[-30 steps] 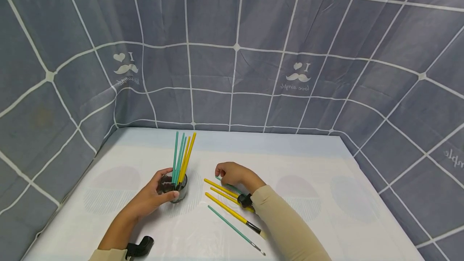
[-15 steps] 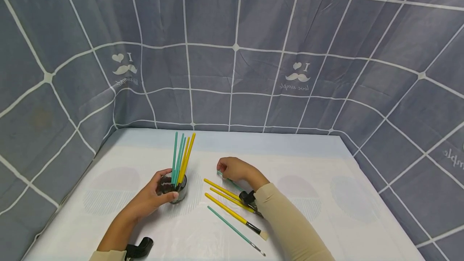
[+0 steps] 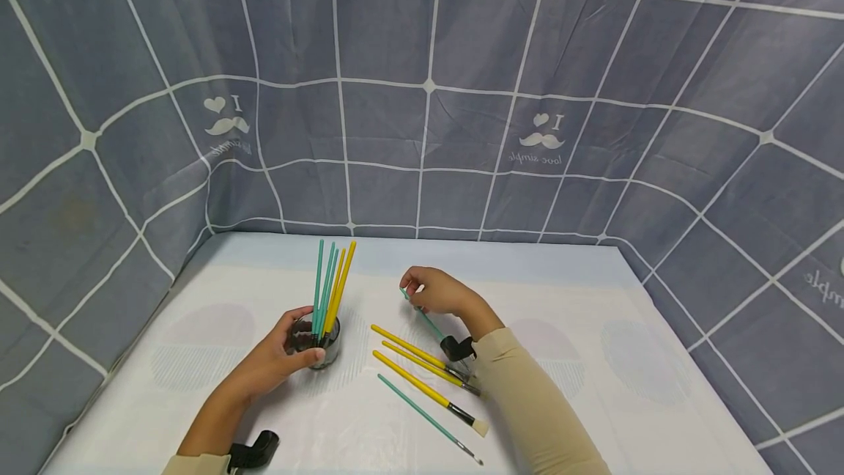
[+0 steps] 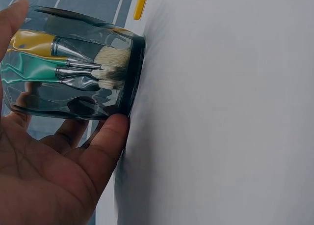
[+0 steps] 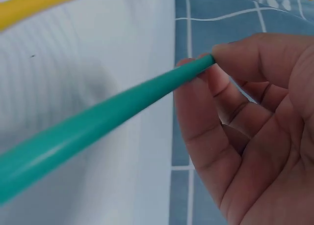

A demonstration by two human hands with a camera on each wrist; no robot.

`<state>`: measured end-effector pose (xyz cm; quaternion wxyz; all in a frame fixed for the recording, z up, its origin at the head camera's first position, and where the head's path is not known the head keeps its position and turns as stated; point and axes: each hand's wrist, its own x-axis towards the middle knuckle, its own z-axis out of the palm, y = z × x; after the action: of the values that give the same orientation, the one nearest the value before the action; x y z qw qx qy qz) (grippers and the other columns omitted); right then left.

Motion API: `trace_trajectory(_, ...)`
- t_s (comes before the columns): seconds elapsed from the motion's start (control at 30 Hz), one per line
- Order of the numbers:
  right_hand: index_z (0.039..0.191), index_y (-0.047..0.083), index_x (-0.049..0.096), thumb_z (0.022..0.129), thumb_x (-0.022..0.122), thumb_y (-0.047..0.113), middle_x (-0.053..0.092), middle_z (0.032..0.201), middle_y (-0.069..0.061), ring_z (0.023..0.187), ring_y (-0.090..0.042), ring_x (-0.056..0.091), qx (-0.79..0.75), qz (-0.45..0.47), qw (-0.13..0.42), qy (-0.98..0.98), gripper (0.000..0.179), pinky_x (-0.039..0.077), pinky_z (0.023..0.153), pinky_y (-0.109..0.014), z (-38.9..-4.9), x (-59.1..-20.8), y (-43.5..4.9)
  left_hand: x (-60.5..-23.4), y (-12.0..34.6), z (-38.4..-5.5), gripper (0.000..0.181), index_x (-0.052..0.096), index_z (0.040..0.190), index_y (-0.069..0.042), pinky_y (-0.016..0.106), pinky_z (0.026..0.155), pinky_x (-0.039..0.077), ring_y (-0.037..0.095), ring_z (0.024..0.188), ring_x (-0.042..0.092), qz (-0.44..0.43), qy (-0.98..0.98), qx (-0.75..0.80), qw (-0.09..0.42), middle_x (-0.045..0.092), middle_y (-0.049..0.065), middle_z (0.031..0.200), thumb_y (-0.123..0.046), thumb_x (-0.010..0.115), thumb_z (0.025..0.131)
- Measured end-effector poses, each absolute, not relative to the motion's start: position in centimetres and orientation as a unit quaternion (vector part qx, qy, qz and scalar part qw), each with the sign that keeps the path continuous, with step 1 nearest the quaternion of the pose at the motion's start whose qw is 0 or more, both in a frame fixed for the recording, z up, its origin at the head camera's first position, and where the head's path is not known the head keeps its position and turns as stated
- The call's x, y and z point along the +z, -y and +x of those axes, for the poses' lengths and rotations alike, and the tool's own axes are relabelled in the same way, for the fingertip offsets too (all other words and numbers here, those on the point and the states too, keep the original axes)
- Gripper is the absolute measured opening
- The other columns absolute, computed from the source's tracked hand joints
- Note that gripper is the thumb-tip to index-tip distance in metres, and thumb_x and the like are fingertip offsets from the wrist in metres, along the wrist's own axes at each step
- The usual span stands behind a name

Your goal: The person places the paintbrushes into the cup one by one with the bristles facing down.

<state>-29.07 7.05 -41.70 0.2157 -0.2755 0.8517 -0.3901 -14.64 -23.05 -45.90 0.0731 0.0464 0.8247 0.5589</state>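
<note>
My left hand (image 3: 273, 358) is curled round a clear dark-tinted drinking glass (image 3: 332, 352) on the table. Several green and yellow paintbrushes (image 3: 336, 292) lean in it, handles up; through its wall the left wrist view shows their pale bristles (image 4: 113, 58) near the base. At the middle of the table my right hand (image 3: 440, 293) pinches the handle end of a green paintbrush (image 5: 103, 114) between thumb and fingertips. That brush slants back toward the wrist, and its bristle end is hidden behind the wrist camera in the head view.
Between the arms lie three yellow paintbrushes (image 3: 414, 381) and one thin green paintbrush (image 3: 422, 410), handles toward the upper left. A white patterned cloth covers the table (image 3: 264, 270). Grey checked curtains (image 3: 389, 130) stand behind and at both sides.
My right hand has moved away from the body and slightly right, drawing the green paintbrush along, off beyond the yellow ones. The left hand and glass have stayed in place.
</note>
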Motion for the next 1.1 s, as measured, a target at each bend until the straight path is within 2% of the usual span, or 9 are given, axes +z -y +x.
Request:
trace_trajectory(0.17,0.121,0.002,0.059,0.098,0.055,0.003,0.057,0.100,-0.007,0.077,-0.021,0.057,-0.417,-0.266,0.203,-0.845,0.023,0.053,0.078,-0.049,-29.0,-40.8,-7.4,-46.0,23.1,-14.7,0.081,0.023,0.152,-0.012,0.047,0.095,0.044,0.037,0.125,0.050,0.045,-0.822,0.563,0.075,0.043,0.024,0.141,-0.021,0.075,0.090)
trace_trajectory(0.33,0.118,0.007,0.058,0.099,0.055,0.004,0.056,0.101,-0.008,0.080,-0.022,0.059,-0.447,-0.260,0.190,-0.835,0.020,0.051,0.081,-0.053,-29.0,-40.1,-7.7,-46.1,23.1,-14.7,0.081,0.024,0.152,-0.011,0.047,0.094,0.044,0.036,0.123,0.051,0.046,-0.825,0.558,0.072,0.045,0.023,0.141,-0.021,0.075,0.090)
trace_trajectory(0.53,0.119,0.005,0.056,0.100,0.053,0.002,0.055,0.103,-0.009,0.085,-0.025,0.060,-0.499,-0.261,0.180,-0.807,0.019,0.051,0.081,-0.051,-28.8,-39.3,-7.9,-46.0,23.2,-14.7,0.081,0.024,0.152,-0.012,0.048,0.095,0.043,0.036,0.123,0.050,0.044,-0.823,0.561,0.074,0.044,0.024,0.141,-0.021,0.075,0.090)
trace_trajectory(0.8,0.120,0.002,0.052,0.099,0.054,0.002,0.052,0.105,-0.009,0.086,-0.022,0.058,-0.552,-0.277,0.156,-0.771,0.021,0.053,0.078,-0.041,-28.5,-39.2,-6.9,-46.0,23.3,-14.8,0.081,0.024,0.152,-0.012,0.045,0.092,0.044,0.034,0.120,0.051,0.048,-0.822,0.563,0.073,0.045,0.023,0.140,-0.021,0.075,0.090)
trace_trajectory(1.1,0.124,0.000,0.050,0.096,0.057,-0.002,0.052,0.102,-0.006,0.086,-0.017,0.060,-0.637,-0.240,0.108,-0.724,0.028,0.055,0.075,-0.035,-27.8,-38.3,-4.2,-46.0,23.2,-14.8,0.081,0.024,0.152,-0.013,0.042,0.092,0.045,0.034,0.123,0.050,0.046,-0.820,0.566,0.073,0.045,0.022,0.140,-0.020,0.075,0.090)
